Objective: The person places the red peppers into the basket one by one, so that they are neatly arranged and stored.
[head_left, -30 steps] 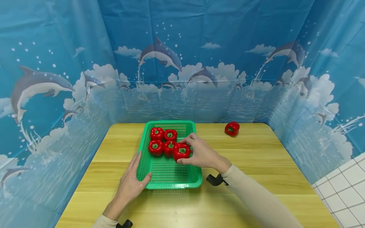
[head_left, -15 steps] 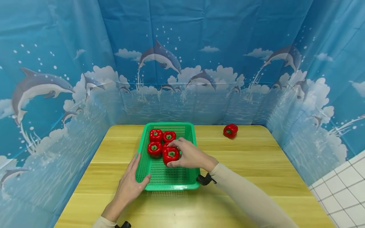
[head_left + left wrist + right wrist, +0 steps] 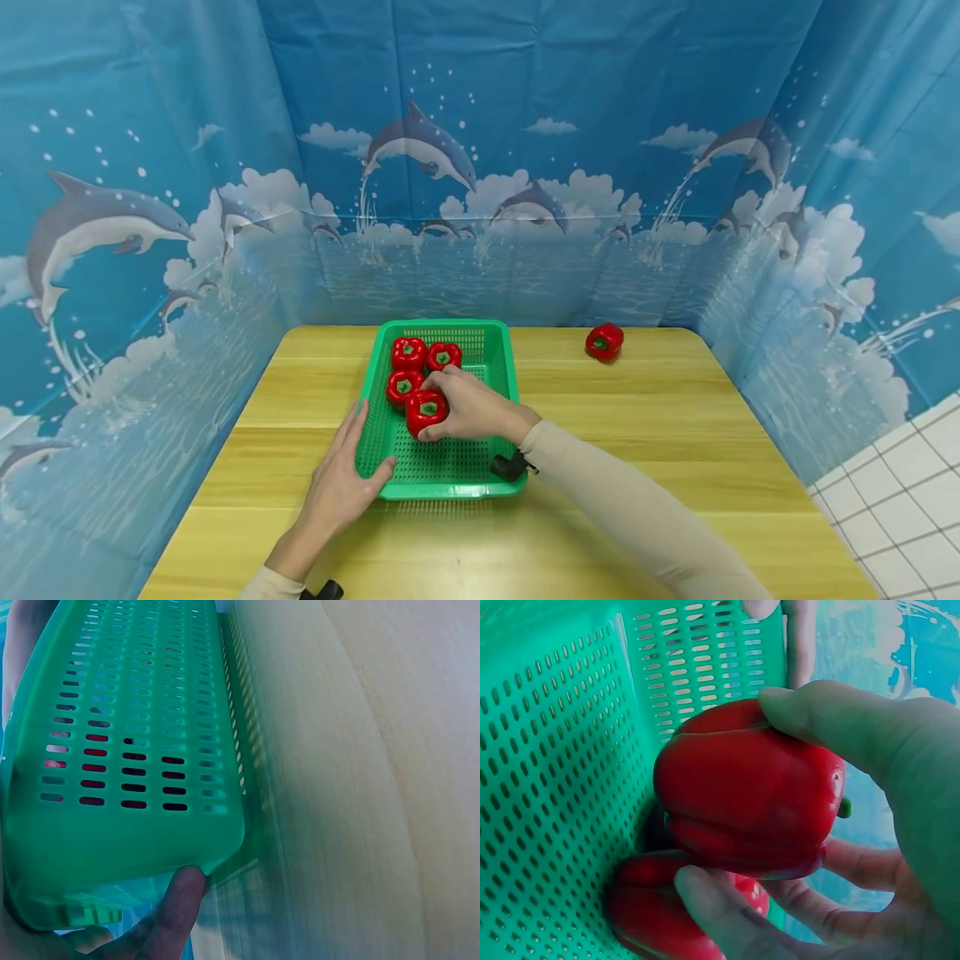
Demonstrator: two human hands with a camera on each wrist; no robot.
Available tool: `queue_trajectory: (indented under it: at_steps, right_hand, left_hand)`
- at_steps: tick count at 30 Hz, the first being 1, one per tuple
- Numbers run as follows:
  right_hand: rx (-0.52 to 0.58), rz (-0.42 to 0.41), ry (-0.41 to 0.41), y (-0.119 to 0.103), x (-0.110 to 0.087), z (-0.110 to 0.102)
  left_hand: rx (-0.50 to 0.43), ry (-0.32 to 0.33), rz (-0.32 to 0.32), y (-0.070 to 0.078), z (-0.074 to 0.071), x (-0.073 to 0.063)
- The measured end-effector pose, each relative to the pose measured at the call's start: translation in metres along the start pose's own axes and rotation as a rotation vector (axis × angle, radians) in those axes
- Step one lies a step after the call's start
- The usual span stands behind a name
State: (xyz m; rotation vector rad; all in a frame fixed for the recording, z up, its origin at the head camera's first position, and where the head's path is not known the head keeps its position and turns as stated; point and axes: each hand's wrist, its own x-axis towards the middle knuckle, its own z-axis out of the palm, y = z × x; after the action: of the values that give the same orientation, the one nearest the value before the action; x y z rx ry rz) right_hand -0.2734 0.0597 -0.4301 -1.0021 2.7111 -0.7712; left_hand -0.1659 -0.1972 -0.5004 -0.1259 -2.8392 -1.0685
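Observation:
My right hand (image 3: pixel 476 407) holds a red bell pepper (image 3: pixel 426 415) with a green stem inside the green basket (image 3: pixel 450 491), fingers and thumb around its sides. Three more red bell peppers (image 3: pixel 405 387) show at the basket's back left; the hand hides the area just right of them. Under the held pepper in the right wrist view lies another pepper (image 3: pixel 649 900). My left hand (image 3: pixel 341 487) holds the basket's front left corner. Its thumb reaches over the rim and its fingers lie along the outer wall, one finger (image 3: pixel 180 907) touching low down.
A single red bell pepper (image 3: pixel 604 342) lies on its side at the back right of the wooden table (image 3: pixel 637 467). Blue curtains (image 3: pixel 480 167) with dolphins enclose the back and sides. White tiles (image 3: pixel 900 492) show at the right.
My right hand has carried the held pepper leftward and slightly toward me across the basket, now in front of the others. The left hand stays at the corner.

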Motion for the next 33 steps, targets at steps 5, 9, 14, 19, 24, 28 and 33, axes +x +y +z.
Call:
queue_trajectory:
  at_steps: [5, 9, 14, 19, 24, 28, 33]
  right_hand:
    - [-0.029, 0.007, -0.014, -0.003, 0.007, 0.004]
    - [-0.038, 0.019, -0.022, -0.005, 0.011, 0.007]
    - [-0.037, 0.034, -0.039, -0.005, 0.016, 0.013]
    - [-0.018, 0.054, -0.043, -0.007, 0.018, 0.018]
    - [-0.015, 0.066, -0.039, -0.012, 0.022, 0.021]
    - [-0.026, 0.076, -0.050, -0.016, 0.025, 0.023]
    - [-0.035, 0.100, -0.068, -0.017, 0.030, 0.025]
  left_hand:
    - [0.002, 0.001, 0.000, -0.001, 0.000, 0.000]
    - [0.003, -0.005, -0.002, 0.000, -0.001, 0.002]
    - [0.002, -0.002, 0.000, 0.001, 0.000, 0.001]
    - [-0.002, 0.002, 0.008, 0.000, 0.001, -0.001]
    - [-0.005, -0.004, 0.007, 0.000, 0.001, -0.001]
    - [-0.005, -0.011, -0.004, 0.000, 0.001, 0.000]
    - [-0.001, -0.014, -0.013, 0.000, 0.000, 0.000]
